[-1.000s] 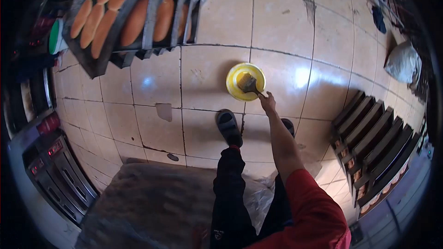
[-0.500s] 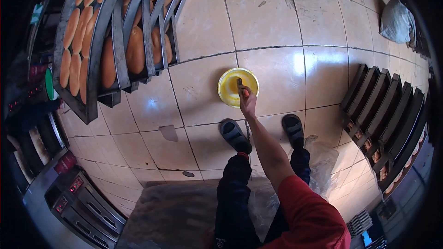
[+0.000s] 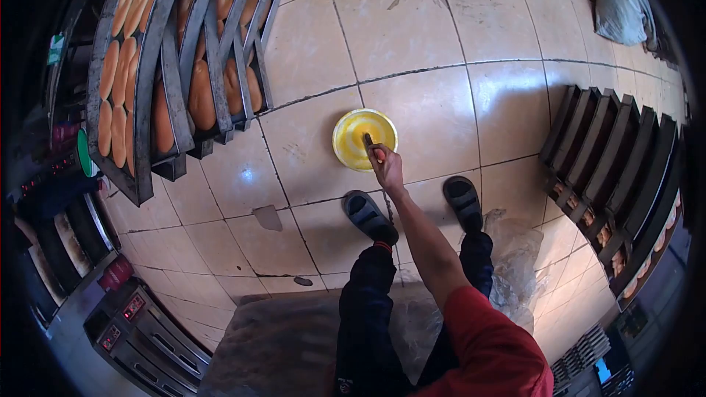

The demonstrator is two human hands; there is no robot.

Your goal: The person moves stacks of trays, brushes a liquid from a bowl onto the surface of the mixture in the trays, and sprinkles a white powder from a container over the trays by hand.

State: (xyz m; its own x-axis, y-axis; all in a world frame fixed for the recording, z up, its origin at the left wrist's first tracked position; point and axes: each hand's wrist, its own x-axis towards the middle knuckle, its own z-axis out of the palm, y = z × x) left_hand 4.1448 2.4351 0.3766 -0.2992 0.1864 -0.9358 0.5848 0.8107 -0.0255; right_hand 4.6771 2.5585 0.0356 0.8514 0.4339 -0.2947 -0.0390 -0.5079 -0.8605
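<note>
Brush (image 3: 367,139): seen nearly edge-on, its dark part narrow against the yellow, a red-orange patch showing on the handle at my fingers; the bristles are too hidden for me to make out
Brush's place: over the inside of the bowl (image 3: 348,141), near its middle; I cannot tell how deep the tip sits
Bowl: round, pale-rimmed, coated yellow inside, standing on the tiled floor (image 3: 419,114) in front of my feet
Right arm: reaching down and forward from my red sleeve (image 3: 489,331), forearm bare, elbow only slightly bent, slanting in toward the bowl
Right hand (image 3: 388,171): at the bowl's near edge, on the side toward my sandals (image 3: 365,215), back of the hand mostly up
Fingers: curled and closed round the brush handle, pinching it; I cannot tell how each finger lies
My stance: feet apart in dark sandals, dark trousers (image 3: 368,309) on both legs, a crumpled clear plastic sheet (image 3: 515,257) beside my right foot
To my left: stacked metal trays (image 3: 151,51) with long golden bread rolls (image 3: 118,136), and an oven (image 3: 151,342) with lit red displays nearer me
To my right: a stack of dark trays (image 3: 618,169), with a pale bag (image 3: 619,9) farther off on the floor
</note>
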